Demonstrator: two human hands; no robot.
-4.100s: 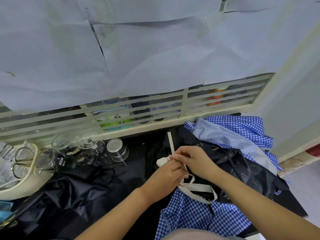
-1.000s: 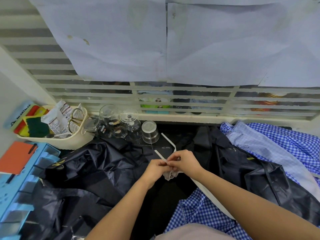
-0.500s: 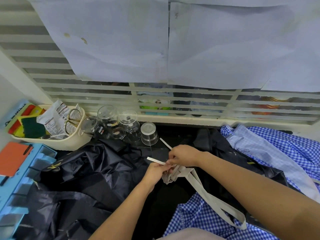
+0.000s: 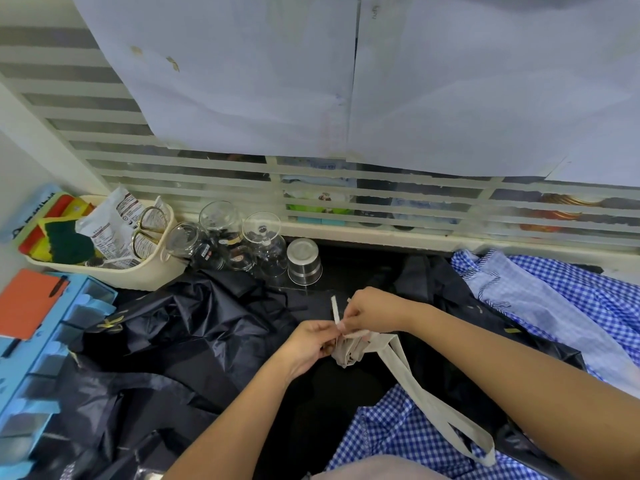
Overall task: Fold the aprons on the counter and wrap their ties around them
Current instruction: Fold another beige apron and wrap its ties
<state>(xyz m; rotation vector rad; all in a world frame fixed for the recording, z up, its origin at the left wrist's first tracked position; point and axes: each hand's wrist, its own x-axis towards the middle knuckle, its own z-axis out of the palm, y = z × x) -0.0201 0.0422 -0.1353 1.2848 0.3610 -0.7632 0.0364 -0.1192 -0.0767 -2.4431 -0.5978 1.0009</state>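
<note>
A small beige fabric bundle (image 4: 349,351) hangs over the dark counter, with a long beige strap loop (image 4: 446,417) trailing down to the right. My left hand (image 4: 308,344) pinches the bundle's left side. My right hand (image 4: 370,306) pinches a thin beige tie (image 4: 335,308) whose free end sticks up above the bundle. A blue gingham apron (image 4: 398,434) lies under my arms at the front. Crumpled black aprons (image 4: 166,337) cover the counter's left and another black apron (image 4: 460,306) lies to the right. A further blue checked apron (image 4: 561,299) is heaped at the far right.
Upturned glasses (image 4: 263,244) and a steel cup (image 4: 303,261) stand at the back by the slatted window. A cream basket (image 4: 114,268) with packets and scissors sits back left. A blue organiser (image 4: 41,358) with an orange notebook (image 4: 27,303) is at the left edge.
The tie end that pointed left now stands upright between my hands. My right hand has shifted slightly toward the bundle; the strap loop still hangs right.
</note>
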